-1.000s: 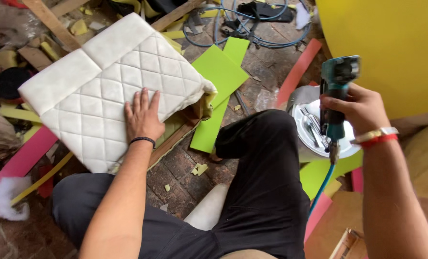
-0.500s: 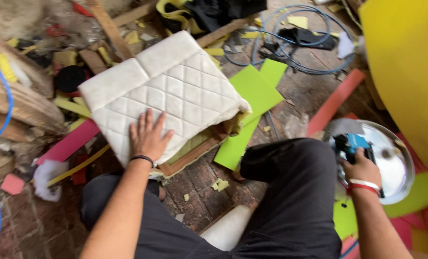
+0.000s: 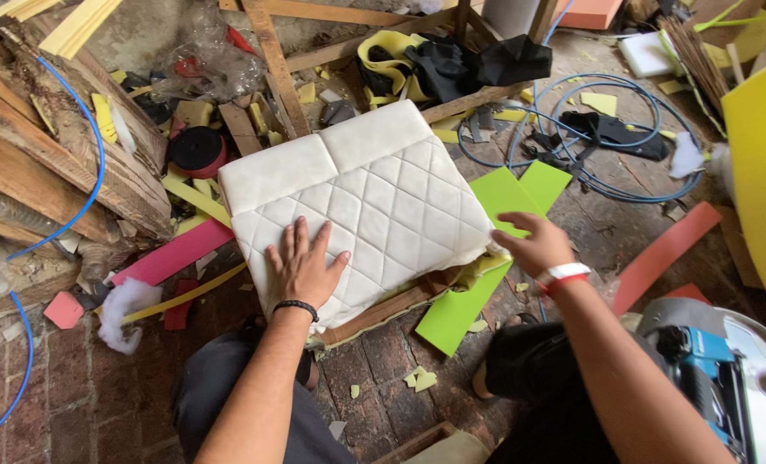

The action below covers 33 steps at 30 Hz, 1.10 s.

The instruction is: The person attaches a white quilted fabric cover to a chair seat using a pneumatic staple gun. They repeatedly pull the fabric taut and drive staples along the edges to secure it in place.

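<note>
Looking down from my head camera, I see a cluttered brick floor (image 3: 383, 378) in a workshop. At about nine o'clock a stack of rough wooden planks (image 3: 48, 163) lies slanted, with a thin blue hose (image 3: 97, 163) curving over it. Just below, at eight o'clock, a pink strip (image 3: 172, 253) and a tuft of white stuffing (image 3: 125, 305) lie on the bricks. At the centre sits the cushion (image 3: 374, 193), a white quilted pad with a diamond stitch pattern and a plain band along its far edge, resting on a wooden frame (image 3: 383, 308) whose near rail shows beneath it. My left hand (image 3: 301, 266) lies flat and open on the near left part of the cushion, fingers spread, palm pressing on the fabric, gripping nothing; a black band (image 3: 295, 307) circles that wrist. Right of the cushion, at about three o'clock from it, my right hand (image 3: 533, 245) reaches to the cushion's right edge with fingers loosely open; I cannot tell whether the fingertips pinch the fabric. A red and white band (image 3: 561, 277) is on that wrist. Under that hand lie bright green sheets (image 3: 507, 202). At one o'clock a coil of blue hose (image 3: 615, 146) loops on the floor. At five o'clock a teal power tool (image 3: 709, 378) rests in a metal bowl (image 3: 765, 344), well apart from both hands.
</note>
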Each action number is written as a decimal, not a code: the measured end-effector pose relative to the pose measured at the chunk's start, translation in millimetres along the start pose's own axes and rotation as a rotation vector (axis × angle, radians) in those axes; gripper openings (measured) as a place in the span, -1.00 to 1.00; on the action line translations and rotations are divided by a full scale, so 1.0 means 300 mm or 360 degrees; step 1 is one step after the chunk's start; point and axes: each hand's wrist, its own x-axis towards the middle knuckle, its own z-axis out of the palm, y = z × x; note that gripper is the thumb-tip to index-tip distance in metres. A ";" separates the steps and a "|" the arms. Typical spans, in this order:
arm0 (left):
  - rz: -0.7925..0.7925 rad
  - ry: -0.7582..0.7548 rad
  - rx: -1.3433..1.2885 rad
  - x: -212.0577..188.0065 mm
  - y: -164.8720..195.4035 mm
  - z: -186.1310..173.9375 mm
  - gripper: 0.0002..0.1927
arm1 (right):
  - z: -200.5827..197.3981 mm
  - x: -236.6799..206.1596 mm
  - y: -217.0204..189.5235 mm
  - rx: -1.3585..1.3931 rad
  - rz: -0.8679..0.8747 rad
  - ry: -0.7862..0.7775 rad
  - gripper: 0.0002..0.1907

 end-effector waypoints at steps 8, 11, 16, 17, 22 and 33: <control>-0.0798 0.0303 -0.1479 0.225 -0.366 0.082 0.05 | 0.257 0.471 -0.188 0.0128 0.0076 -0.0147 0.00; -0.0951 0.0052 -0.2480 0.284 -0.478 0.179 0.00 | 0.276 0.617 -0.233 0.0055 0.0359 -0.0343 0.05; -0.0952 0.0206 -0.2953 0.362 -0.560 0.339 -0.10 | 0.308 0.715 -0.302 -0.0232 0.0344 -0.0126 0.10; -0.0931 0.0199 -0.3017 0.370 -0.567 0.357 -0.13 | 0.302 0.714 -0.313 -0.0304 0.0344 -0.0087 0.11; -0.0660 0.0280 -0.3117 0.408 -0.583 0.356 -0.22 | 0.170 0.707 -0.389 -0.0398 0.0331 0.0126 0.08; -0.0894 -0.0283 -0.3195 0.433 -0.222 0.338 -0.03 | -0.138 0.498 -0.386 -0.0513 0.0002 0.1024 -0.41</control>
